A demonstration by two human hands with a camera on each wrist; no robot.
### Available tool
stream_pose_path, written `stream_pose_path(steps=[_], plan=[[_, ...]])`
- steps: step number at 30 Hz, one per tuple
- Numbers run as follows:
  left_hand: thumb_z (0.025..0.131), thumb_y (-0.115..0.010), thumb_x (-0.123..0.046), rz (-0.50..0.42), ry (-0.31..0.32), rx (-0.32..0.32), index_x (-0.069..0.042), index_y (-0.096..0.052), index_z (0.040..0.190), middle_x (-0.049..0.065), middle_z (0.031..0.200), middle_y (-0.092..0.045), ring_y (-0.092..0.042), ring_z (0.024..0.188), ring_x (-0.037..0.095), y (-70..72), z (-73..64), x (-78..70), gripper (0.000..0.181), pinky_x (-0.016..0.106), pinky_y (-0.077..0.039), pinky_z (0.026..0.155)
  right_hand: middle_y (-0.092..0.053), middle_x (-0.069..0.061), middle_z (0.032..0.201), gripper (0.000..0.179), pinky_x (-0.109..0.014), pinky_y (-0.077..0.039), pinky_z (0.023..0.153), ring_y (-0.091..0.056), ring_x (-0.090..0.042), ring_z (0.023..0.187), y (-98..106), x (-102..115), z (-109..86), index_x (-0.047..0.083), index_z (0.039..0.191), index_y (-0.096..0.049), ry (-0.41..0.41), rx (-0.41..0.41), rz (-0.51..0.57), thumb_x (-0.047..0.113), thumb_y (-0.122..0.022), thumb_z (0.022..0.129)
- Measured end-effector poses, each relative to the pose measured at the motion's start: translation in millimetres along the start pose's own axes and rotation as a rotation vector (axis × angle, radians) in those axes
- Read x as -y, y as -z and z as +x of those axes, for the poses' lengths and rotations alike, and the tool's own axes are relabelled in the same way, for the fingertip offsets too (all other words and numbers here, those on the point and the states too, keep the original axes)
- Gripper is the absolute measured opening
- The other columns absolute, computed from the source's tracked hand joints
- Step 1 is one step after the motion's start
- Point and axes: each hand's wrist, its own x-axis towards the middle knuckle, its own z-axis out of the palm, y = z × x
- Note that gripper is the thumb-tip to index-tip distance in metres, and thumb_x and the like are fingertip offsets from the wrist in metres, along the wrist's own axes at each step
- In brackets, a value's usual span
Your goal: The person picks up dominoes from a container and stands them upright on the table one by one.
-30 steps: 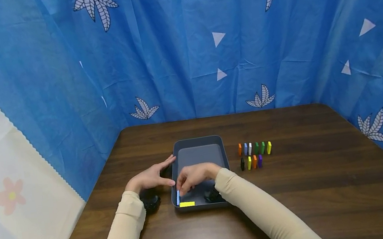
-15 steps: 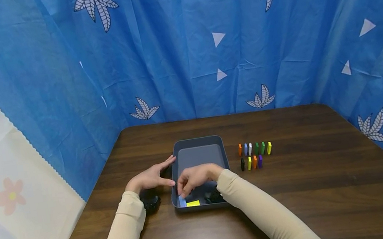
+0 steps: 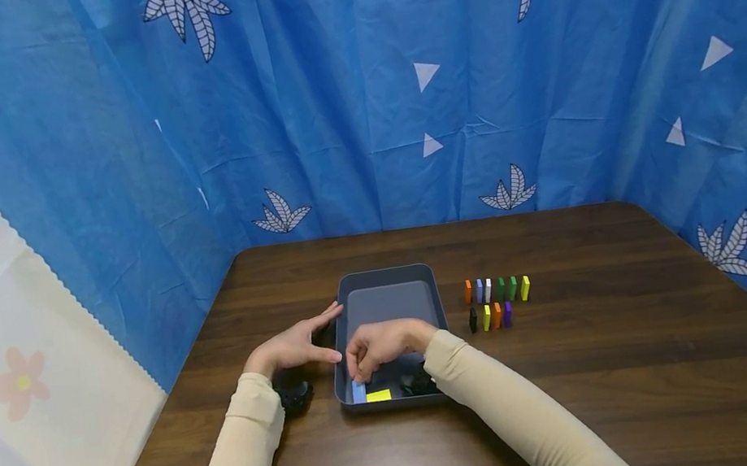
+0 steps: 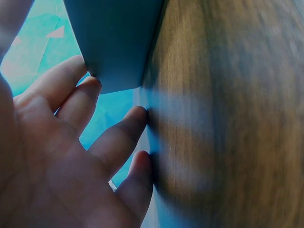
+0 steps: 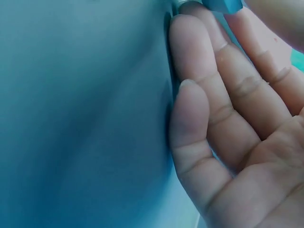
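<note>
A dark grey tray [image 3: 384,274] sits in the middle of the table. Inside its near left corner, my right hand [image 3: 385,344] pinches a light blue domino [image 3: 359,391] by its far end. In the right wrist view the blue domino [image 5: 223,4] shows between thumb and fingers, while the lower fingertips [image 5: 190,114] rest against the tray floor. A yellow domino [image 3: 379,396] lies crosswise just right of the blue one. My left hand [image 3: 296,345] is spread along the tray's left side, thumb and fingertips at the rim; in the left wrist view its fingers [image 4: 76,107] touch the tray's outer wall.
Right of the tray, several coloured dominoes stand upright in two rows, among them a green domino [image 3: 513,288], a white domino [image 3: 489,290] and a black domino [image 3: 473,321]. Dark wrist gear [image 3: 295,397] hangs under the left wrist. A blue curtain [image 3: 388,98] closes off the back.
The light blue domino has gone from a narrow strip along the left wall to showing a broader face, a little to the right. The yellow domino has slid right. My left hand stays put.
</note>
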Motion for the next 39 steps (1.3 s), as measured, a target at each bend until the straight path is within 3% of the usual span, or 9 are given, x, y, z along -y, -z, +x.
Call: stream_pose_path(steps=[6,15,25,33,39], plan=[[0.072,-0.069,-0.043,0.004,-0.013,0.002,-0.027,-0.016,0.143,-0.008,0.150,-0.006,-0.012,0.137,0.023,0.5,1.0,1.2,0.090,0.053,-0.022,0.105,-0.065,-0.003,0.078,0.007,-0.029,-0.051,0.073,-0.060,-0.013,0.072,1,1,0.0,0.004,0.085,-0.063,0.022,0.012,0.014,0.007,-0.064,0.080],[0.075,-0.068,-0.038,0.024,-0.010,0.007,-0.027,-0.016,0.143,-0.009,0.150,-0.006,-0.012,0.137,0.023,0.5,1.6,1.6,0.087,0.053,-0.022,0.105,-0.065,-0.004,0.088,0.018,-0.029,-0.052,0.077,-0.061,-0.014,0.080,6,2,-8.0,0.002,0.099,-0.063,0.002,0.081,0.058,0.001,-0.061,0.081],[0.075,-0.069,-0.036,0.013,-0.010,0.005,-0.026,-0.016,0.143,-0.009,0.150,-0.006,-0.012,0.137,0.023,0.1,1.2,1.5,0.087,0.053,-0.021,0.105,-0.064,-0.005,0.083,0.014,-0.029,-0.052,0.078,-0.060,-0.014,0.077,7,6,-13.2,0.005,0.094,-0.063,-0.001,0.109,0.049,0.000,-0.061,0.080],[0.076,-0.069,-0.030,-0.020,-0.014,-0.015,-0.025,-0.018,0.143,-0.008,0.150,-0.007,-0.012,0.136,0.025,-2.2,-2.2,-0.9,0.084,0.054,-0.021,0.104,-0.062,-0.004,0.081,0.011,-0.030,-0.052,0.075,-0.059,-0.013,0.073,8,10,-22.6,0.006,0.090,-0.062,0.022,0.091,-0.002,0.006,-0.064,0.079],[0.074,-0.070,-0.035,-0.003,-0.009,-0.006,-0.026,-0.017,0.143,-0.008,0.150,-0.006,-0.012,0.137,0.024,-0.5,1.8,2.9,0.087,0.053,-0.023,0.104,-0.061,-0.002,0.082,0.011,-0.030,-0.052,0.072,-0.056,-0.012,0.072,11,9,-31.6,0.008,0.089,-0.062,0.068,0.016,-0.047,0.012,-0.066,0.079]])
